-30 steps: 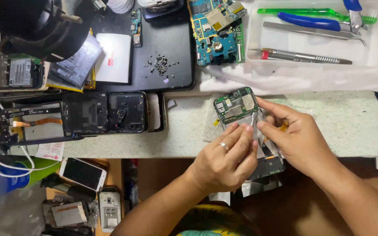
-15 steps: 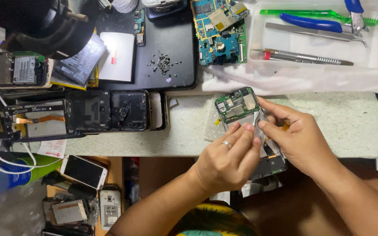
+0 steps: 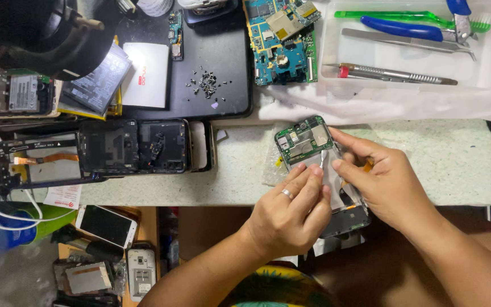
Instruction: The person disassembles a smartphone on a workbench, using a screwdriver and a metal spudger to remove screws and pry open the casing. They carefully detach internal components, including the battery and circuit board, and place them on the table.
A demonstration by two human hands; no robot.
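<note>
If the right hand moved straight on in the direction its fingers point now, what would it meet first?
The right hand points up and to the left, so it would probably meet the green circuit board of the opened phone first, though depth is hard to judge.

Single head-worn view, straight down, close over the workbench (image 3: pixel 228 176).

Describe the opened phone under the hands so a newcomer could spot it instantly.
On the speckled worktop, below the white tool tray, the left hand and right hand meet over an opened phone. Unlike the black phone frames further left, its top end carries a green circuit board.
</note>
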